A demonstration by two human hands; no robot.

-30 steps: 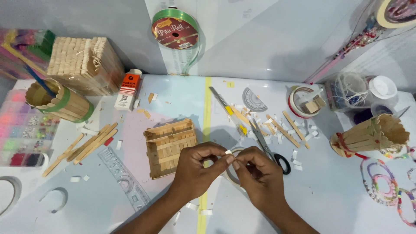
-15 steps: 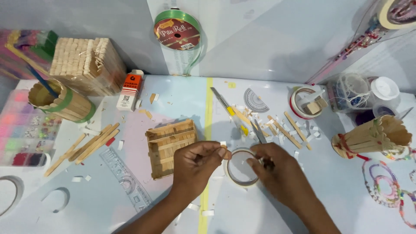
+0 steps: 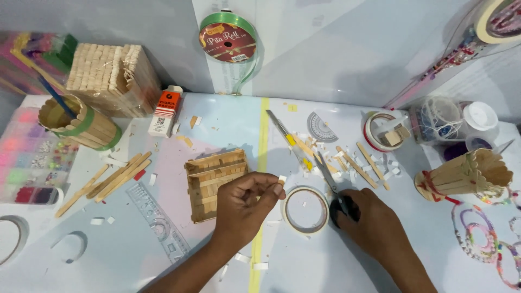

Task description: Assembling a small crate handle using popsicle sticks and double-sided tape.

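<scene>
My left hand (image 3: 245,205) pinches a small white piece of tape (image 3: 282,178) at its fingertips, just right of a shallow tray of craft sticks (image 3: 213,183). A roll of white tape (image 3: 305,210) lies flat on the table between my hands. My right hand (image 3: 370,222) rests on the black handles of a pair of scissors (image 3: 330,180), whose blades point away from me; the fingers curl over the handles.
Loose craft sticks (image 3: 111,180) and a clear ruler (image 3: 154,222) lie at left. A stick cup (image 3: 81,125), a stick box (image 3: 111,78) and a glue box (image 3: 164,111) stand behind. A utility knife (image 3: 282,133), paper scraps, a small tape roll (image 3: 382,130) and a stick holder (image 3: 467,173) sit right.
My right hand left the tape piece and moved right and down onto the scissor handles. My left hand kept the small piece and stayed put. The tape roll is now uncovered.
</scene>
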